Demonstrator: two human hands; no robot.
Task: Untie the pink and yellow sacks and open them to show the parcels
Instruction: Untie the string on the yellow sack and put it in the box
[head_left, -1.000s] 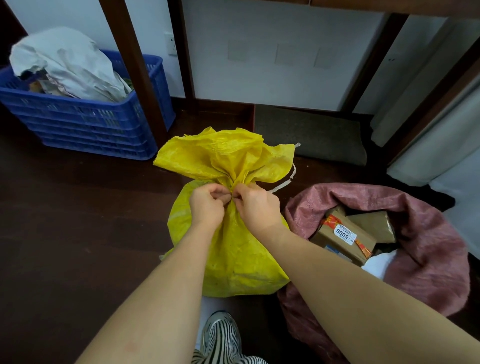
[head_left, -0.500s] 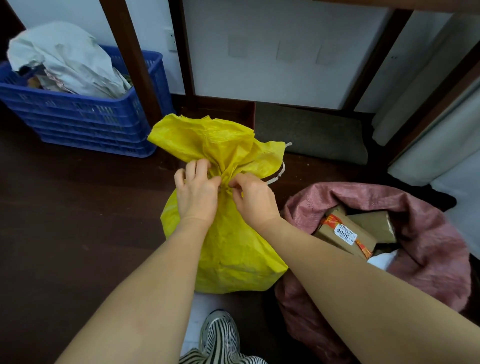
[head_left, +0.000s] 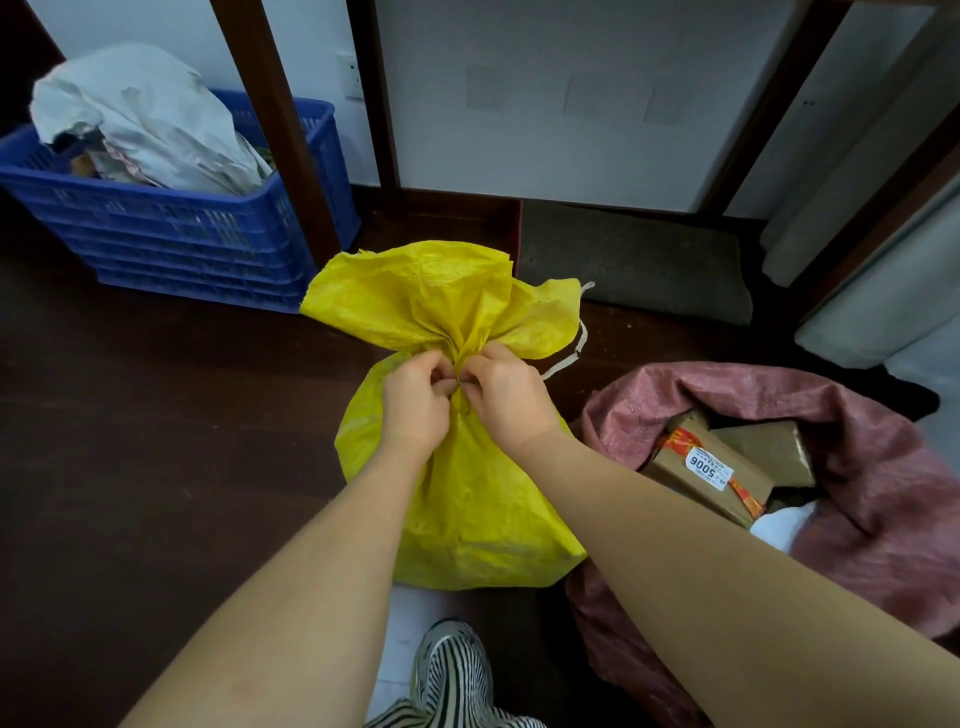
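A crinkled yellow woven-plastic sack (head_left: 467, 499) stands on the dark wooden floor (head_left: 156, 441) in the middle of the view, its neck cinched tight and its top fanning out above the tie. Both hands are at that neck: the left hand (head_left: 415, 405) and the right hand (head_left: 506, 397) face each other with fingertips pinched closed on the knot, knuckles nearly touching. A pale flat cord (head_left: 569, 351) loops out from the right side of the neck and hangs loose.

Just beside the yellow sack, on its right and touching its lower edge, sits a dusty pink woven sack (head_left: 872, 499) with its mouth already spread open. Inside it lie brown paper-wrapped parcels (head_left: 763, 449), 1 of them crossed by red and gold tape and bearing a white label printed 5006 (head_left: 707, 467).

At the back left, a blue slatted plastic crate (head_left: 171, 239) holds crumpled grey-white wrapping (head_left: 150, 114). A dark grey mat (head_left: 634, 260) lies against the white wall behind the sacks. A black-and-white striped shoe (head_left: 452, 670) shows at the bottom edge.
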